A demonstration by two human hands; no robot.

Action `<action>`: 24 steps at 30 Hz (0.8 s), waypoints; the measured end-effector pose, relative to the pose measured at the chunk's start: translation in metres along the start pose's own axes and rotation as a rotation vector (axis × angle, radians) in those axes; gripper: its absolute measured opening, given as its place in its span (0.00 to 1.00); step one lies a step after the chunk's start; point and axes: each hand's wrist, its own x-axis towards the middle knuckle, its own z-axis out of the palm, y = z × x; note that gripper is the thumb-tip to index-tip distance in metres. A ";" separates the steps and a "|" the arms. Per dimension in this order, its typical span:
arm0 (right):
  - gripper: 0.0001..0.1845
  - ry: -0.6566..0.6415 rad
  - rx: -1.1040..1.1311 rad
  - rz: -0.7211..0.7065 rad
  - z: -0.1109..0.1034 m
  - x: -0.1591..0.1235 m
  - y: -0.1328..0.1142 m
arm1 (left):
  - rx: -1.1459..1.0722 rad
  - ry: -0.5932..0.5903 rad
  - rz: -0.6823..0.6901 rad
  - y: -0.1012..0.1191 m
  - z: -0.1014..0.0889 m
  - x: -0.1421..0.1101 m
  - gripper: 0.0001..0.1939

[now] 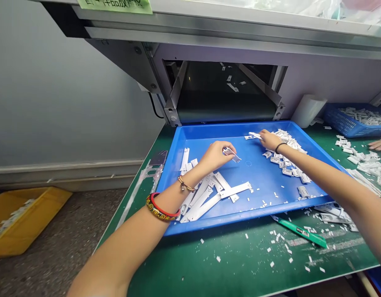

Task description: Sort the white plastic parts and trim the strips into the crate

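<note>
Head view: I am working with my 2 bare hands over a blue tray (pixel 258 181), which is lying on a green table (pixel 215 276). My left hand (pixel 215 156) is pinching a small white plastic piece (pixel 232 153) between thumb and fingers, holding it above the middle of the tray. My right hand (pixel 270 140) is sitting at the far side, just beside a heap of small white parts (pixel 289 165) – its fingers are bunching at the end of a narrow white strip (pixel 255 135). I cannot tell whether they are pinching that strip or only touching it, since my hand is hiding the contact.

Long white strips (pixel 205 200) are lying crisscrossed in the tray's near left part, partly behind my left wrist. Tiny white scraps are dotting the tray floor and the table in front, where a green pen-like tool (pixel 301 233) is lying close to the tray's near edge.

Beyond the tray, a dark conveyor belt (pixel 221 99) is carrying a few white bits. To its right, a white roll (pixel 308 110) is leaning beside a blue basket (pixel 348 128) of white parts. Another person's hand (pixel 379 144) is showing at the right edge – near more loose parts. On the floor at left, a yellow bin (pixel 38 220) is holding white pieces.
</note>
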 end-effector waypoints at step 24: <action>0.18 0.340 0.177 -0.837 -0.045 -0.124 -0.079 | -0.715 -0.267 -0.097 0.022 0.005 -0.011 0.19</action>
